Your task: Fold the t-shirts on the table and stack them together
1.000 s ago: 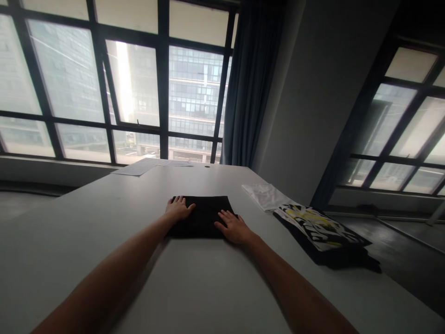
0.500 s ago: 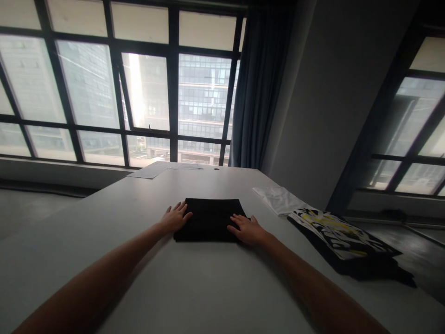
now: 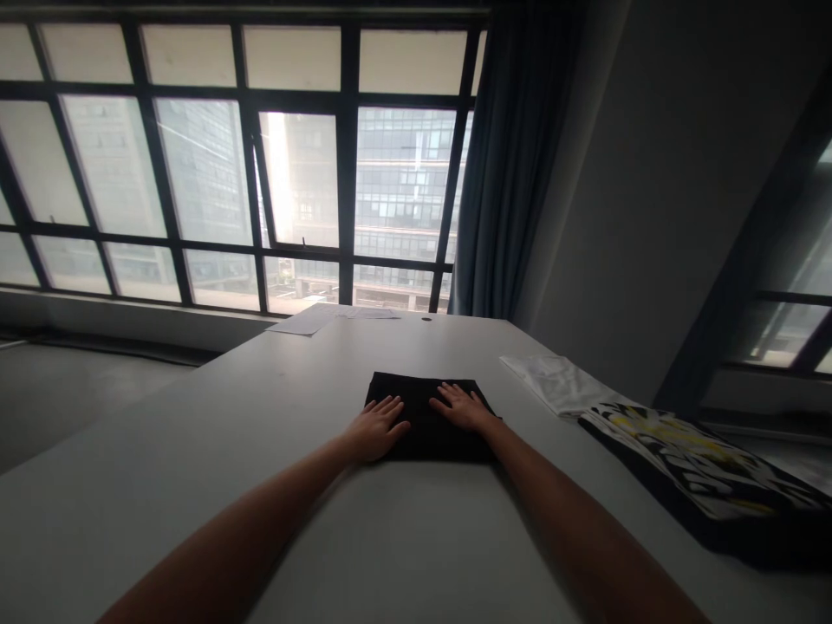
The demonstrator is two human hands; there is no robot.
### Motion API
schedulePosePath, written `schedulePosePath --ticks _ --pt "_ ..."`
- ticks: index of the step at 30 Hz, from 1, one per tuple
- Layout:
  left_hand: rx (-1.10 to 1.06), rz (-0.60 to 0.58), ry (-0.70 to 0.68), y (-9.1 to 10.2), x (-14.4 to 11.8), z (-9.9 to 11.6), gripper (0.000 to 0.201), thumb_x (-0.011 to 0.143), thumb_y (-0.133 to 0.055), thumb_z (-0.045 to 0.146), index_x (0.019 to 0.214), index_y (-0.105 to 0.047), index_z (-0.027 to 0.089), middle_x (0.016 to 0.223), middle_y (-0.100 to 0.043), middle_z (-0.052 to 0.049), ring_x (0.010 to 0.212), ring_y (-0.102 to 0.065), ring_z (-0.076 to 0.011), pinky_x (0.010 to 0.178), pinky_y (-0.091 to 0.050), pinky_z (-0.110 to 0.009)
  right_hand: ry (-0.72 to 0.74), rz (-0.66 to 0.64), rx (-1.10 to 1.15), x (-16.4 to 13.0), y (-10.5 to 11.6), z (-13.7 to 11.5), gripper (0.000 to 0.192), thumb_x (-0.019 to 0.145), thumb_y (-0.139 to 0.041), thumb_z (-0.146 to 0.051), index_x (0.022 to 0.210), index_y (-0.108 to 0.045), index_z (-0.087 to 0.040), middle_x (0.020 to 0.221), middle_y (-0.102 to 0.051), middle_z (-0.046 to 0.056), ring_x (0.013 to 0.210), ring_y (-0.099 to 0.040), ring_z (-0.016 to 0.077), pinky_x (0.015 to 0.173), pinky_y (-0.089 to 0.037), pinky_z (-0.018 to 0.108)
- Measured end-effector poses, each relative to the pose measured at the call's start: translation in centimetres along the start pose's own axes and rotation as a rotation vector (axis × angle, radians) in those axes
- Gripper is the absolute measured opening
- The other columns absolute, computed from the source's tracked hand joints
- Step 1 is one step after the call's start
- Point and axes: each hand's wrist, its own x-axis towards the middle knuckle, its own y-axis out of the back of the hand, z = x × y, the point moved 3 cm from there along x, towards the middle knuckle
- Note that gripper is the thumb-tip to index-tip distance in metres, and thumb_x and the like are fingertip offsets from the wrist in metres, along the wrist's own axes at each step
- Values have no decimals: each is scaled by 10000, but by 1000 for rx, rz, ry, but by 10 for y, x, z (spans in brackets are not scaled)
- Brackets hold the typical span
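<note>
A folded black cloth (image 3: 429, 433), perhaps a garment, lies as a flat rectangle on the white table (image 3: 403, 537). My left hand (image 3: 377, 427) rests flat on its left part, fingers spread and pointing away from me. On the upper right part lies my right hand (image 3: 463, 407), palm down with the fingers apart. Neither hand grips the cloth. The hands cover parts of its left and right sides.
To the right lie a white cloth (image 3: 552, 381) and a pile of black garments with a white and yellow print (image 3: 682, 459). Papers (image 3: 305, 322) lie at the table's far end. Beyond stand windows (image 3: 299, 182) and a blue curtain (image 3: 503, 191).
My left hand has moved from the cloth's left edge inward onto it. My right hand has slid farther up the cloth. The whole view has shifted, with things now appearing more to the right.
</note>
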Motion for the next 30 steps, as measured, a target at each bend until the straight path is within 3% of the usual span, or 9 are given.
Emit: schedulePosePath --ticks 4,9,13,16,19,21,23,26,30 --pt "-8 -8 4 2 -2 3 718 953 -186 631 1528 -308 217 1611 -217 -39 1501 -145 -217 1210 -116 -408 -126 37 1 8 5 27 773 938 -228 -685 1559 -197 -224 1633 -110 41 1504 -66 208 1189 -42 526" --pt "-8 -14 57 4 -7 6 748 947 -175 642 1527 -310 188 1614 -216 -41 1505 -127 -222 1210 -125 -423 -235 67 -10 9 5 28 897 888 -207 -761 1564 -163 -174 1635 -78 82 1504 -46 236 1175 -48 564" --pt "27 41 214 5 -10 3 819 915 -186 698 1525 -316 167 1623 -161 -85 1502 -114 -302 1191 -150 -489 -307 124 -3 -1 5 26 912 884 -203 -761 1560 -194 -149 1631 -101 118 1485 -142 297 1158 -152 562" --pt "36 37 336 5 -12 1 852 901 -217 706 1539 -277 145 1627 -120 -106 1481 -130 -393 1169 -177 -536 -319 187 -8 -13 11 23 839 924 -265 -685 1532 -276 -107 1596 -222 181 1418 -316 329 1118 -296 500" --pt "33 34 352 6 -13 1 831 906 -244 682 1541 -272 147 1626 -128 -103 1478 -152 -392 1169 -177 -545 -377 246 13 -24 24 28 841 894 -468 -622 1468 -356 -17 1448 -440 274 1323 -447 378 1055 -393 480" --pt "39 58 344 7 -14 2 798 917 -250 657 1533 -294 151 1622 -151 -105 1482 -171 -356 1174 -176 -535 -425 203 149 -29 34 36 804 828 -636 -554 1387 -455 -6 1345 -541 278 1258 -520 379 1013 -448 443" --pt "45 72 345 7 -15 4 766 929 -250 627 1527 -305 151 1620 -161 -104 1484 -185 -328 1180 -177 -524 -462 77 417 -31 38 46 676 805 -698 -503 1274 -556 -38 1268 -613 243 1156 -611 338 939 -514 394" --pt "39 75 353 7 -15 5 732 940 -254 589 1520 -319 147 1618 -160 -108 1485 -193 -309 1184 -171 -520 -495 -98 837 -35 36 59 500 866 -632 -524 1104 -627 -84 1139 -695 175 967 -701 253 807 -582 343" --pt "-23 84 349 12 -14 4 681 946 -255 553 1486 -391 160 1607 -219 -99 1471 -250 -293 1183 -189 -516 -402 -128 1042 -33 29 63 410 893 -615 -493 972 -660 -93 1065 -727 143 908 -713 199 794 -585 283"
